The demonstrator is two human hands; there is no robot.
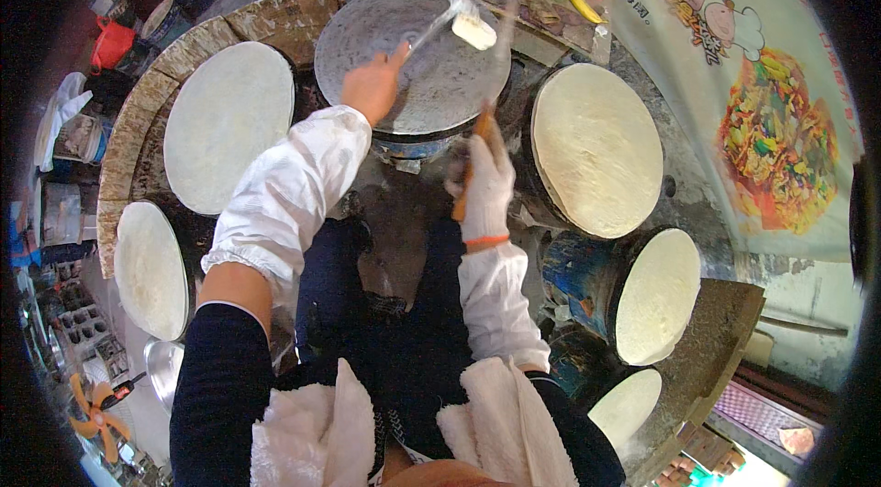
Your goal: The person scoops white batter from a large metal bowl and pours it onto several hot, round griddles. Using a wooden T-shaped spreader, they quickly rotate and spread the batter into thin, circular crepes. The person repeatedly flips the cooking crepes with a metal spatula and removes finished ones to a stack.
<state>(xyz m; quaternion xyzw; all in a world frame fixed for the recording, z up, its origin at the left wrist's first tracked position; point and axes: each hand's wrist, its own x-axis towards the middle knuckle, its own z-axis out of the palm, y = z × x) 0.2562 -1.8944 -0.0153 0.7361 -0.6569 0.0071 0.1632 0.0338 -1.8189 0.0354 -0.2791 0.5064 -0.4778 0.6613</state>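
Note:
My bare left hand (372, 88) is closed around the handle of a thin metal-handled tool (425, 35). Its far end is smeared by motion, and a white lump that looks like batter or dough (474, 31) shows there, over the round grey griddle (404, 55). In a white glove, my right hand (486, 179) grips the wooden handle of a long, thin spatula (481, 127). The blurred blade points away from me, over the griddle's right edge. Most of the griddle's surface shows bare grey metal.
Pale round flatbreads cover griddles at left (229, 124), far left (151, 271), right (596, 147) and lower right (656, 299). A worktable (528, 14) with bottles stands behind at right. A curved brick ledge (174, 60) borders the left. An orange fan (96, 418) is at lower left.

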